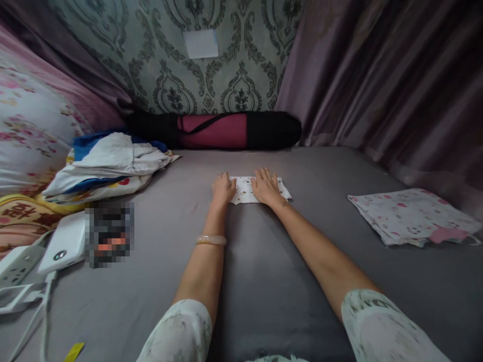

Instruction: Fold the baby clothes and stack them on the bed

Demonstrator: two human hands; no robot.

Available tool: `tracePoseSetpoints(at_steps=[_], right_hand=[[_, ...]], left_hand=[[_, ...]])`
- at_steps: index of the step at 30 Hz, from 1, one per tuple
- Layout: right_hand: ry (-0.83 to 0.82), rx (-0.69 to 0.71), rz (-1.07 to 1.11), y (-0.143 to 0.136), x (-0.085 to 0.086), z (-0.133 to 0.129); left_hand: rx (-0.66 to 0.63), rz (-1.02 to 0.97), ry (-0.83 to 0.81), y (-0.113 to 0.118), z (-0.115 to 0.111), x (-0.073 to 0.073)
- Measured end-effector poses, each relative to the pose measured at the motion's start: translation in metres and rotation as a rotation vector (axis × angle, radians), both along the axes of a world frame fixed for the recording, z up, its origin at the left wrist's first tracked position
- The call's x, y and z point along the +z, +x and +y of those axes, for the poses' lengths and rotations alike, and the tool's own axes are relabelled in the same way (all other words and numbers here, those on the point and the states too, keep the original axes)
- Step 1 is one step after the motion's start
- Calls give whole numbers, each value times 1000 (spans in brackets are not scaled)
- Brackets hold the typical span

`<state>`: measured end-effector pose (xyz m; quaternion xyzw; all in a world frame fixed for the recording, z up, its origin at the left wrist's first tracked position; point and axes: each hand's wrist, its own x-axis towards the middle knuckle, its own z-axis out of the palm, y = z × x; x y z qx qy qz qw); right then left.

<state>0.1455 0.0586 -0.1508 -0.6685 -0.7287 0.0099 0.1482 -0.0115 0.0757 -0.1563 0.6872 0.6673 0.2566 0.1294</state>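
Observation:
A small folded white cloth (pixel 243 195) with dark and yellowish specks lies flat on a grey bed sheet (pixel 181 271). At its left edge rests my left hand (pixel 224 188), thumb toward the cloth and fingers loosely apart. My right hand (pixel 265 186) is pressed flat on the right half of the cloth with its fingers spread, hiding part of the print. Off to the right lies a folded white cloth with pink prints (pixel 411 213), away from both hands.
Rumpled white and blue clothes (pixel 116 158) are piled at the left. Nearer are a white power bank (pixel 66 246), a power strip (pixel 18 264) with cables and a blurred-out item (pixel 109 236). A long black and maroon bag (pixel 215 131) lies along the wall; curtains (pixel 350 75) hang at the right.

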Motion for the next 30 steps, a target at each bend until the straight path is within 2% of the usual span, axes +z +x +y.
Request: tracePoseSetpoints(at_steps=[3, 6, 10, 14, 16, 19, 23, 26, 30], right_hand=[[-69, -27, -44, 16, -7, -7], [-82, -25, -64, 18, -14, -12], [-58, -31, -56, 14, -19, -12], [-119, -8, -24, 18, -15, -8], [-148, -12, -7, 24, -12, -8], [-118, -98, -5, 36, -9, -12], [-141, -160, 1, 46, -13, -17], [-156, -159, 15, 47, -18, -17], [-117, -152, 39, 47, -21, -16]], left_hand=[[-107, 169, 56, 13, -11, 1], [-195, 280, 27, 26, -17, -4], [-200, 354, -42, 33, -17, -11], [-209, 361, -59, 31, -17, -9], [-191, 342, -38, 28, -16, -6], [-83, 307, 9, 20, -15, -4], [40, 272, -74, 11, -11, -9], [58, 253, -133, 9, -9, -15], [67, 257, -84, 11, -9, -20]])
